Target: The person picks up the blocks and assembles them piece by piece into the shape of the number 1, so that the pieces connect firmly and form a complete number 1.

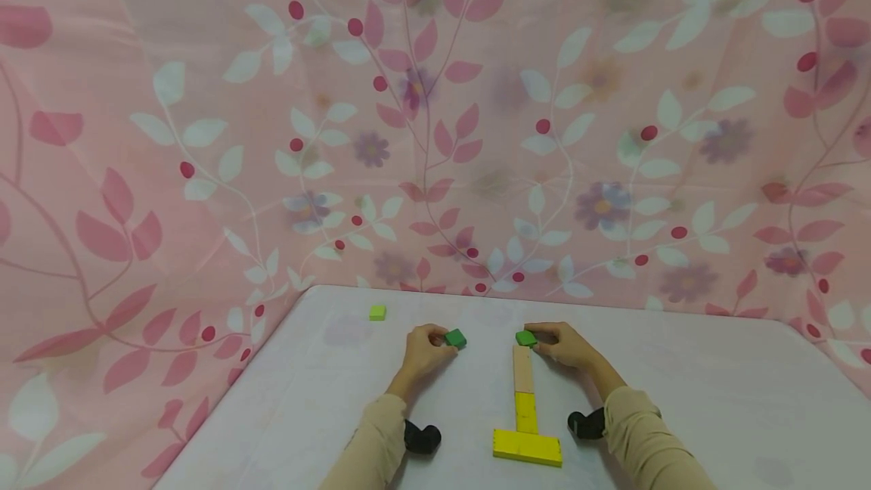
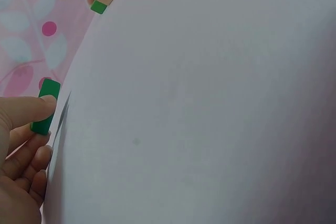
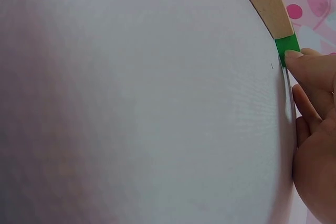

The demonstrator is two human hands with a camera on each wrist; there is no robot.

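Note:
My left hand [image 1: 427, 351] pinches a dark green block [image 1: 455, 339] between thumb and fingers, a little left of the row of blocks. In the left wrist view that block [image 2: 46, 106] is tilted under the thumb. At the far end of the row, my right hand [image 1: 566, 344] pinches another green block [image 1: 526, 338], which sits against the end of a plain wooden block [image 1: 522, 369]. The right wrist view shows this green block [image 3: 287, 47] in line with the wood. Nearer to me the row continues with a yellow block [image 1: 526, 412], then a wider yellow block [image 1: 527, 447] lying crosswise.
A light green block [image 1: 377, 312] lies alone near the table's far left edge. The white-covered table [image 1: 306, 369] ends at a pink floral curtain [image 1: 435, 134]. Black wrist cameras [image 1: 423, 438] stick out from both sleeves, on either side of the yellow blocks.

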